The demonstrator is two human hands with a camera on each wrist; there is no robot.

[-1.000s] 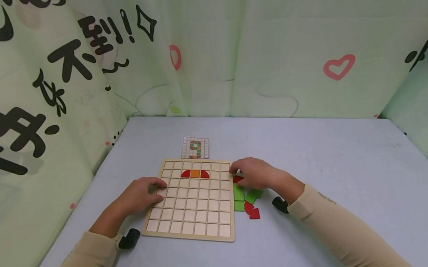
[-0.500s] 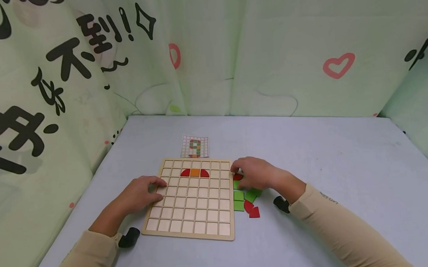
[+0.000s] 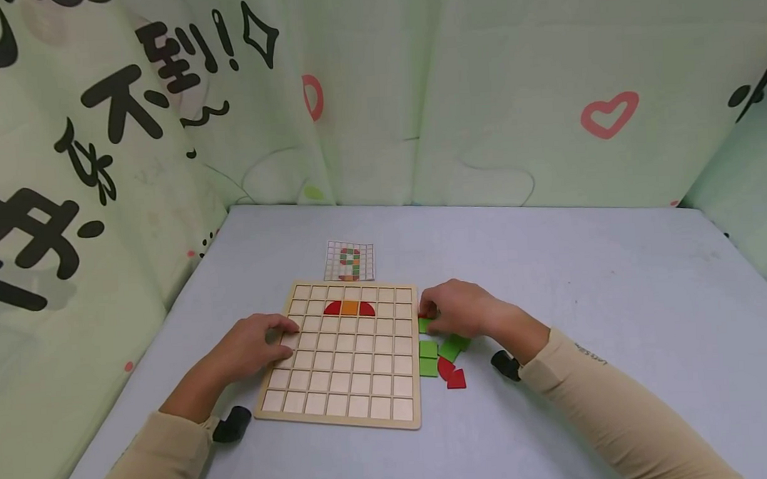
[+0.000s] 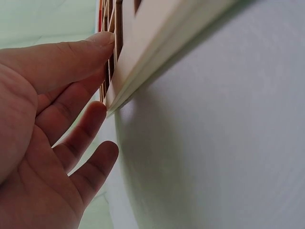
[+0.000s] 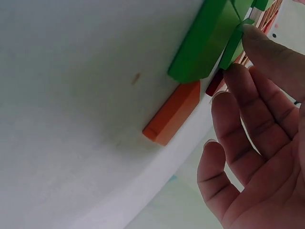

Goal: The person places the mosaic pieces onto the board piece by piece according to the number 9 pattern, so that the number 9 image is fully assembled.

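Note:
A wooden grid board (image 3: 344, 366) lies flat on the table. In its second row sit an orange square tile (image 3: 350, 308) and two red quarter-round tiles (image 3: 332, 309), one on each side of it. My left hand (image 3: 251, 347) rests at the board's left edge, thumb and fingertips touching the rim with the fingers extended. Beside the right edge, my right hand (image 3: 460, 309) pinches a green square tile (image 5: 233, 46) between thumb and fingertip. A dark red tile (image 5: 215, 82) shows just past those fingers, and an orange tile (image 5: 174, 113) lies close by, hidden from the head view.
Loose green tiles (image 3: 429, 367) and red tiles (image 3: 456, 379) lie along the board's right side. Behind the board is a printed card (image 3: 349, 261) with a coloured grid pattern. A pale green curtain (image 3: 479, 85) with black writing surrounds the table's back and sides.
My right hand has shifted slightly right, its fingers drawing off the board's edge and curling in toward the green tile. My left hand stays put at the board's edge.

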